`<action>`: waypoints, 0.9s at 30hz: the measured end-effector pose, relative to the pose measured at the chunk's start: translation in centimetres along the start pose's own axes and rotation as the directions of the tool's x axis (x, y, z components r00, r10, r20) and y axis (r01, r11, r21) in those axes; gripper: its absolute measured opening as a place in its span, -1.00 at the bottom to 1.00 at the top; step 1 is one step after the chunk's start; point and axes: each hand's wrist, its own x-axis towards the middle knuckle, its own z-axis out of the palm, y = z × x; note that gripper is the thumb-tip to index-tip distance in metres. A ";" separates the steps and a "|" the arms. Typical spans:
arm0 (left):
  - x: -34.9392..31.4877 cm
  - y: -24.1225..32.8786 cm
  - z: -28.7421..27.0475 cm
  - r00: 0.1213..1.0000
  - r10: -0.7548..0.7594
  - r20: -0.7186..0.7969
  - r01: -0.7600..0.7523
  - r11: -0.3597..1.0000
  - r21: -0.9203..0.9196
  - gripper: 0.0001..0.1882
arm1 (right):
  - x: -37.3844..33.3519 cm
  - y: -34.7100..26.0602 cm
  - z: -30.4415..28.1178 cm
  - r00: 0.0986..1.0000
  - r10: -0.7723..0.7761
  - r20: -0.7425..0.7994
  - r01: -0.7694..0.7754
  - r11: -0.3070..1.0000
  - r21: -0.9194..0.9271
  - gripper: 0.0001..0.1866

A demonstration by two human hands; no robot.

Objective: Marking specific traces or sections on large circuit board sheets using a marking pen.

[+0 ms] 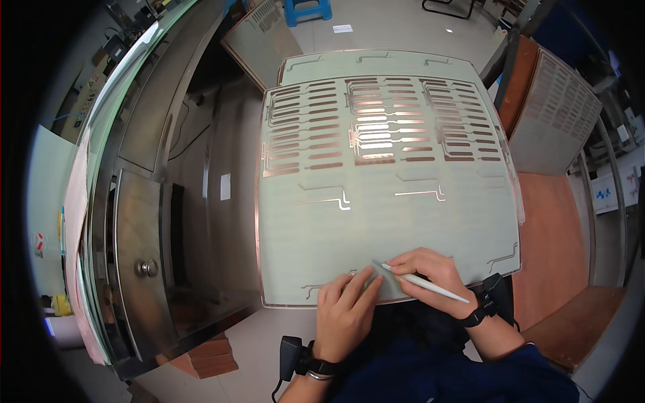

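Observation:
In front of me lies a large pale green circuit board panel [316,235] with a copper edge and rows of copper traces. My left hand [346,312] lies on its near edge, fingers stretched out and pressing the surface. Between my hands is a small grey patch [385,272], perhaps a thin flat piece; its kind is unclear. A slim white pen-shaped tool [437,289] is pinched in my right hand [433,272]. Its tip points at the patch beside my left fingertips, and its tail slants back toward my right wrist.
A metal cabinet [138,235] with a round knob stands on the left. More patterned panels lean on the right [557,101] and at the far left [259,40]. Reddish-brown boards [551,235] are right of the panel. A blue stool [308,10] stands beyond.

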 end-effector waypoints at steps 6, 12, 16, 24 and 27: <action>0.4 -4.8 -2.7 0.975 -0.151 -0.162 0.177 0.971 0.158 -0.62 | 0.0 -0.2 -0.1 1.000 -0.008 -0.009 0.008 1.000 0.002 -0.78; -0.8 -9.8 -6.2 0.776 -0.489 -0.399 0.552 0.832 0.054 -0.71 | 0.4 -0.6 0.4 0.992 0.068 -0.102 -0.060 0.995 0.083 -0.83; -1.9 -10.3 -6.5 0.639 -0.748 -0.177 0.644 0.647 -0.409 -0.75 | -0.1 -1.0 0.2 0.981 0.154 -0.122 -0.146 0.987 0.066 -0.83; -5.8 -7.6 -5.7 0.635 -0.691 0.345 0.620 0.188 -0.762 -0.66 | 0.5 2.7 -2.8 0.917 -0.008 -0.398 -0.273 0.715 -0.644 -0.67; -7.9 -9.1 -4.0 0.629 -0.605 0.488 0.617 0.008 -0.787 -0.65 | 0.6 -0.1 1.9 0.998 0.058 0.019 -0.042 0.870 -0.491 -0.73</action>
